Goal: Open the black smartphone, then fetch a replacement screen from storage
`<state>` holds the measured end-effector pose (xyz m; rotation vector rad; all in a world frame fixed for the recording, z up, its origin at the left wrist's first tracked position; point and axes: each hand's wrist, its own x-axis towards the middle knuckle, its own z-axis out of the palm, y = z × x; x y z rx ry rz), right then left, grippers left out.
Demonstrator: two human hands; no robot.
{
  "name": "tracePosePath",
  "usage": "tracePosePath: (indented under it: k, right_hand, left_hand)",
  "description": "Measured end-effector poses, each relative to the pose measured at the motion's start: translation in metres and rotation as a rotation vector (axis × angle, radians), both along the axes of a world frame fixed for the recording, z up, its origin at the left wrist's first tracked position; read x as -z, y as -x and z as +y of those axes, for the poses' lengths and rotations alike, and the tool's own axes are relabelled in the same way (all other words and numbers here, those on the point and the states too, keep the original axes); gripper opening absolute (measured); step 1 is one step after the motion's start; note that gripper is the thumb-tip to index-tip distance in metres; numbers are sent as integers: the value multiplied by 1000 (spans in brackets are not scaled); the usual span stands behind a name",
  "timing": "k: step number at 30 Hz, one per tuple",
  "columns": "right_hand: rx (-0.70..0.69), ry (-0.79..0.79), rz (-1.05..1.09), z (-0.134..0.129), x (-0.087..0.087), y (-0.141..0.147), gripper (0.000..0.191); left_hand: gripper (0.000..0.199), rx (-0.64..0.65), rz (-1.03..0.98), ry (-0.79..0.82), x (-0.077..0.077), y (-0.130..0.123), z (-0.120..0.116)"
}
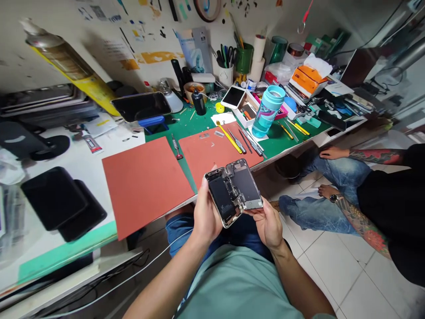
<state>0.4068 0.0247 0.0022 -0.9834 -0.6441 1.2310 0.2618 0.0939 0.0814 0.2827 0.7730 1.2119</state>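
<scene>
An opened smartphone is held over my lap, just off the table's front edge. My left hand (206,217) is closed around the phone body (223,199), whose battery and inner parts face up. My right hand (268,223) grips the lower right corner of the screen panel (245,186), which is folded out to the right with its inner side showing. The two halves meet along the middle, where small parts show; I cannot tell whether a cable joins them. Beyond the phone lies a red-brown mat (202,148) with a yellow tool (230,138) and tweezers (237,144) on it.
A second red-brown mat (142,186) lies left, with a small screwdriver (176,147) between the mats. Dark tablets (55,197) lie further left. A turquoise bottle (268,110) stands at the back right. Another person (375,195) sits close on my right.
</scene>
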Motion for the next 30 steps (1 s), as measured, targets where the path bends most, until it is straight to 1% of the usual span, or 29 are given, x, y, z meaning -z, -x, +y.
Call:
tracePosePath:
  k: [4, 7, 13, 18, 30]
  right_hand:
    - [-2, 20, 24, -1, -11, -1, 46]
    - [4, 42, 44, -2, -15, -1, 45]
    - [-27, 75, 92, 0, -21, -4, 41]
    - [-43, 88, 133, 5, -22, -8, 40]
    - [-40, 64, 123, 4, -20, -8, 38]
  left_hand:
    - [72, 70, -83, 15, 5, 3, 5]
    - [74, 85, -106, 22, 8, 4, 6]
    - [72, 72, -118, 52, 3, 2, 6]
    - [72, 69, -126, 35, -1, -2, 5]
    - [72, 72, -109, 14, -3, -4, 4]
